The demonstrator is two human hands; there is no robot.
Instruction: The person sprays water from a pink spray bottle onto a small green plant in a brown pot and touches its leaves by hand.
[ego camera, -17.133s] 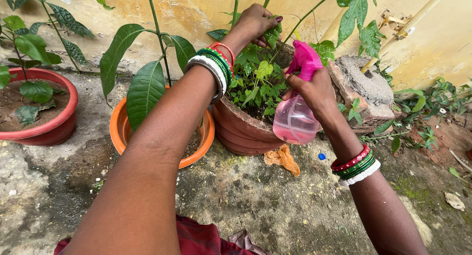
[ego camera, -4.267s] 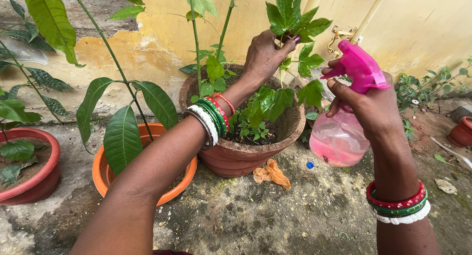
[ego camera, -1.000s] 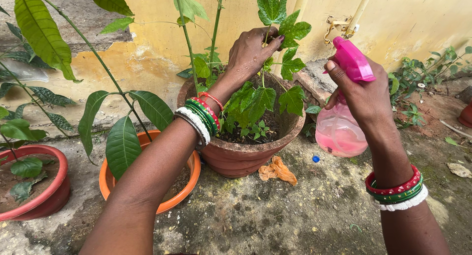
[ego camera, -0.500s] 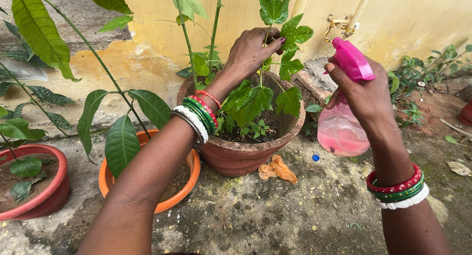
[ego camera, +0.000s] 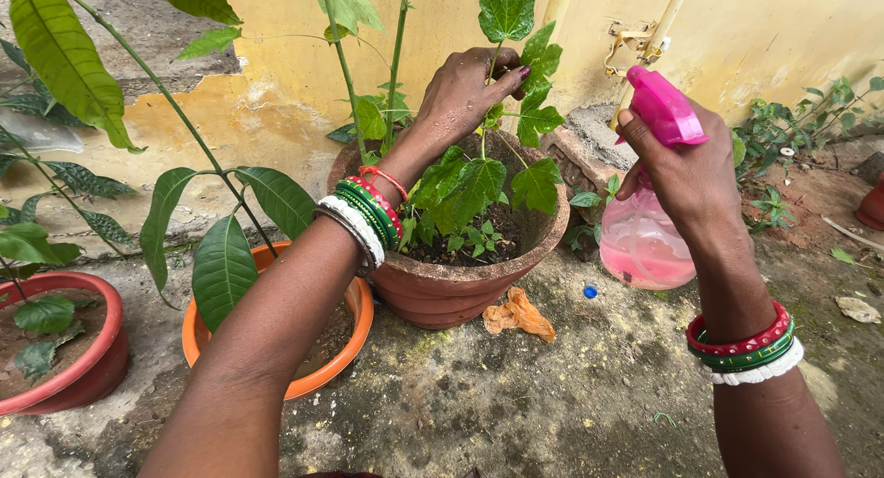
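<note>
The pink spray bottle [ego camera: 645, 229] is being held up in the right hand [ego camera: 686, 169], just to the right of the brown clay pot [ego camera: 451, 289] and above the rough ground [ego camera: 552, 395]; the fingers are wrapping around its neck below the pink nozzle head, with one finger reaching up over the front where the trigger sits, though the trigger itself is hidden behind the hand. The nozzle is pointing left toward the green plant [ego camera: 479, 179] growing in the pot. The left hand [ego camera: 465, 91] is reaching over the pot, its fingers [ego camera: 506, 77] pinching a thin stem of the plant just under a broad leaf, holding it toward the nozzle. Beyond the left wrist an orange pot [ego camera: 354, 335] is sitting against the clay pot, and farther left a red pot [ego camera: 97, 367] is standing by the yellow wall [ego camera: 276, 100]. A crumpled orange scrap [ego camera: 520, 314] and a small blue cap [ego camera: 589, 292] are lying on the ground below the bottle. The likeliest trouble, as I judge it, is the stem: it looks thin, and pulling it too hard toward the bottle could bend or snap it. The bottle is also being gripped high while its liquid sits low, so a loose hold could let it swing or slip and knock the leaves, or send the spray onto the wall.
</note>
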